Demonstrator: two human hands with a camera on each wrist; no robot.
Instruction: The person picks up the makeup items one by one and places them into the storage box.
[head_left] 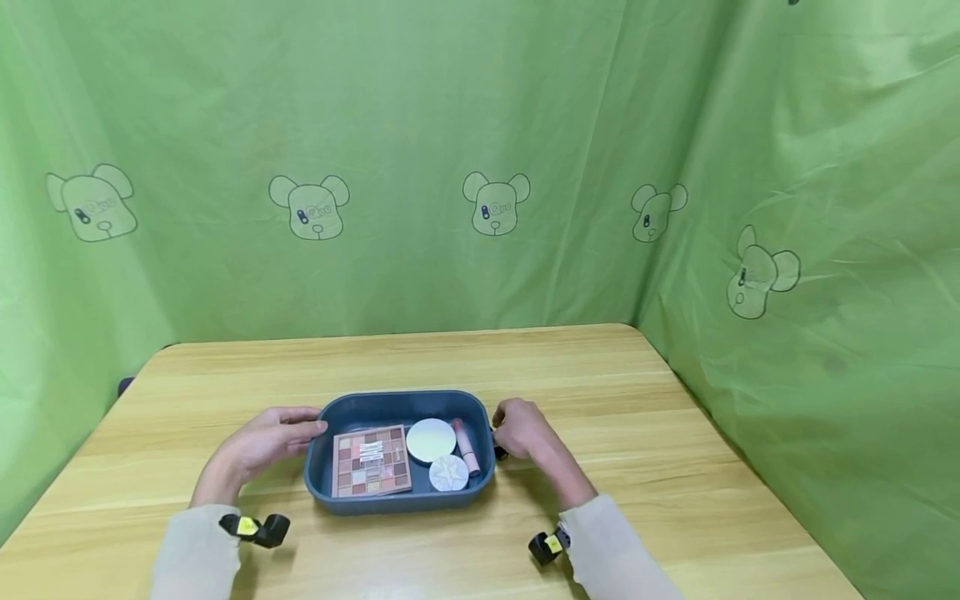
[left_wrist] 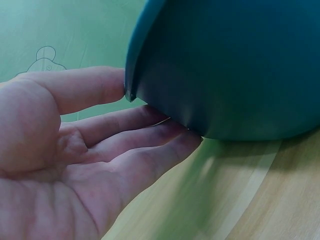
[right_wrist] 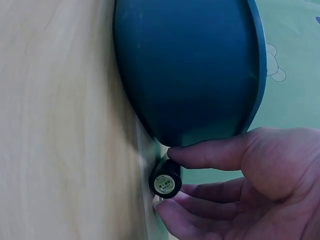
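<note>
My left hand (head_left: 262,442) grips the left end of a blue tray (head_left: 397,505). In the left wrist view the thumb laps over the tray's rim, and the other fingers (left_wrist: 150,135) lie against its outer wall. At the tray's right end, outside its wall, my right hand (head_left: 525,429) pinches a small black cylinder (right_wrist: 165,182) with a pale round label on its end. Inside the tray lie an eyeshadow palette (head_left: 371,462), a white round compact (head_left: 431,440), a smaller round compact with a star (head_left: 448,473) and a pink lipstick tube (head_left: 465,448).
The tray stands on a wooden table (head_left: 420,550) with rounded far corners. A green curtain (head_left: 420,275) with bear-head drawings hangs behind the table and along its right side. A small camera on a black strap (head_left: 255,529) is worn on each wrist.
</note>
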